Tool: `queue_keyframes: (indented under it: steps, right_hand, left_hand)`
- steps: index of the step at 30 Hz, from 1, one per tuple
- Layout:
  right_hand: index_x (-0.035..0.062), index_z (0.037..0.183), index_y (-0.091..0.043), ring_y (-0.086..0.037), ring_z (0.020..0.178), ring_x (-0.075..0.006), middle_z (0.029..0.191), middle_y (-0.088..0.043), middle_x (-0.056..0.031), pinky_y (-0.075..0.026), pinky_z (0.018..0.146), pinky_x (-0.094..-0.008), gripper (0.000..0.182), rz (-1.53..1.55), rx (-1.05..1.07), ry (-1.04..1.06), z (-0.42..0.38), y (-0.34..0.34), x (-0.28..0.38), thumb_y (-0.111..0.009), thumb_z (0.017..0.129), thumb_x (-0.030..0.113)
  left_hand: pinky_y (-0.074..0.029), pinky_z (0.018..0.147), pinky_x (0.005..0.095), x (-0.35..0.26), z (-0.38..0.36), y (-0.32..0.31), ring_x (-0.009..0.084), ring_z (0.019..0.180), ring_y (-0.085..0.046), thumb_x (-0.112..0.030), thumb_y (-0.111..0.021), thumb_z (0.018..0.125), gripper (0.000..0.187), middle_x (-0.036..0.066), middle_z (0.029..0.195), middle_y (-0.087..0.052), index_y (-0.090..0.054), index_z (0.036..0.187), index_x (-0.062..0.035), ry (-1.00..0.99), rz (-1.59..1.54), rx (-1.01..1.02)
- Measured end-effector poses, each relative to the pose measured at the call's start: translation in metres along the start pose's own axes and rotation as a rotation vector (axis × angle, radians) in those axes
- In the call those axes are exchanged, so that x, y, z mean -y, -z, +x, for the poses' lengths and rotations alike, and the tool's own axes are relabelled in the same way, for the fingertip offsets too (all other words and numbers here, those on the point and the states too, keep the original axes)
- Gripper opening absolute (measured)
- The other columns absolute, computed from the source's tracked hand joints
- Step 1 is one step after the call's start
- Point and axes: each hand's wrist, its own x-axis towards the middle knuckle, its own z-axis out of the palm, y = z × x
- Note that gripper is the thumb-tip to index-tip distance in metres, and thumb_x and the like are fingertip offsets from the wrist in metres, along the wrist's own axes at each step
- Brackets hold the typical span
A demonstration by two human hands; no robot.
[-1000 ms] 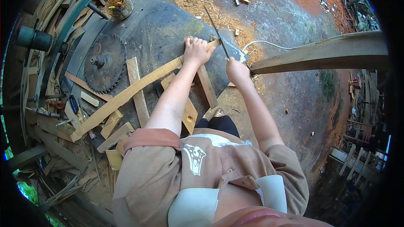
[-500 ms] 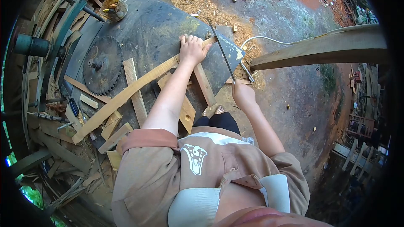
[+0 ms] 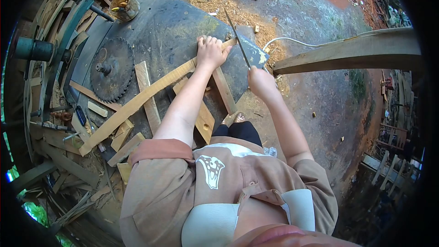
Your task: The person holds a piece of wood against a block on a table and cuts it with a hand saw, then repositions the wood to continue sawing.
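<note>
As two hands [image 3: 211,53] [image 3: 262,83] work board [image 3: 160,83], likely saw [image 3: 242,49]

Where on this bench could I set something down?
The widest bare patch on the bench lies between the tub, the round saw blade and your left hand. On your side of the long board, wood pieces crowd it.

No words, labels, brands or numbers can be read; the white printed emblem [image 3: 211,172] on the brown cloth shirt [image 3: 160,192] shows a patterned shape, with no lettering legible in it
</note>
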Motion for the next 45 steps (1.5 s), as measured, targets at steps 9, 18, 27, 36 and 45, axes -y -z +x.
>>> queue_keyframes:
  steps: [9,18,27,36,45]
  right_hand:
    - [0.0013,0.084,-0.055,-0.062,0.071,-0.035,0.078,-0.063,-0.0197,-0.049,0.063,-0.0436,0.02,0.02,-0.109,0.048,0.055,-0.012,-0.001,-0.039,0.084,0.013]
    - [0.0017,0.085,-0.049,-0.059,0.063,-0.0388,0.067,-0.06,-0.0213,-0.046,0.057,-0.0482,0.022,0.1,-0.082,-0.005,-0.019,-0.038,-0.027,-0.041,0.088,0.022]
    - [0.0025,0.084,-0.05,-0.058,0.06,-0.0381,0.064,-0.059,-0.0206,-0.045,0.055,-0.0486,0.021,0.092,-0.022,-0.038,-0.076,-0.017,-0.038,-0.043,0.088,0.022]
    - [0.0025,0.085,-0.053,-0.06,0.067,-0.0375,0.07,-0.061,-0.0203,-0.047,0.061,-0.0474,0.025,0.034,-0.014,-0.045,-0.015,-0.005,-0.021,-0.041,0.088,0.024]
    - [0.0027,0.09,-0.056,-0.062,0.077,-0.0344,0.08,-0.063,-0.0189,-0.049,0.068,-0.0436,0.024,0.025,-0.018,-0.034,0.048,0.001,0.002,-0.038,0.087,0.018]
  left_hand:
    - [-0.027,0.095,0.0455,0.001,-0.001,-0.004,0.026,0.095,-0.05,-0.045,-0.048,0.083,0.041,0.01,0.084,-0.058,-0.058,0.078,-0.0058,-0.008,0.01,-0.038]
    - [-0.027,0.096,0.0452,0.001,0.001,-0.005,0.0263,0.095,-0.05,-0.045,-0.047,0.084,0.042,0.01,0.084,-0.058,-0.058,0.078,-0.0052,-0.006,0.006,-0.051]
    - [-0.025,0.098,0.0457,-0.001,0.0,0.002,0.0266,0.097,-0.049,-0.045,-0.046,0.085,0.043,0.011,0.087,-0.058,-0.059,0.079,-0.0042,0.019,-0.006,-0.005]
    - [-0.025,0.098,0.0458,-0.003,0.001,0.004,0.0249,0.1,-0.049,-0.047,-0.047,0.083,0.044,0.011,0.091,-0.059,-0.061,0.085,-0.0046,0.032,-0.002,0.04]
    - [-0.026,0.097,0.0444,-0.003,-0.001,0.001,0.0261,0.097,-0.049,-0.044,-0.049,0.083,0.041,0.011,0.087,-0.058,-0.06,0.078,-0.0047,0.016,-0.018,-0.027]
